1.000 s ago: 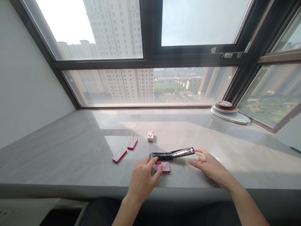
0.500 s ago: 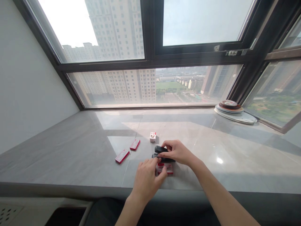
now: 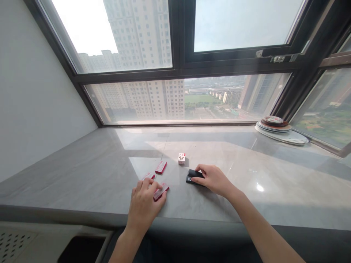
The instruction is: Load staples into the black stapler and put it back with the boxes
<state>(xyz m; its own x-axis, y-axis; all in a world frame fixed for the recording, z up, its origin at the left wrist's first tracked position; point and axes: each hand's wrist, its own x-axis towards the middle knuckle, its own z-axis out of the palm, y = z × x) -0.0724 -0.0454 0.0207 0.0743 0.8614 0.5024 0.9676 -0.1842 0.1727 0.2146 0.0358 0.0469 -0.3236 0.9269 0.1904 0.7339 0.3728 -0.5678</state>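
My right hand [image 3: 212,179] is closed round a black stapler [image 3: 196,175] on the grey stone sill, its thumb along the near side and its fingers over the top. Off to the left, my left hand [image 3: 144,201] grips a flat red-and-white box [image 3: 161,191] between thumb and fingers. Just beyond those fingers lies a second flat red-and-white box [image 3: 148,176], partly hidden by the hand. A third such box [image 3: 161,167] rests a little farther back. Behind the stapler stands a small white cube-shaped box [image 3: 181,158] with a dark picture on its front.
A stack of plates [image 3: 279,133] stands in the far right corner of the sill [image 3: 82,175]. Dark window frames [image 3: 178,75] rise along the back. The sill's front edge [image 3: 205,223] runs close to my forearms.
My left hand has left the stapler and moved left with the flat box that lay in front of it. The stapler, open before, is now folded together under my right hand.
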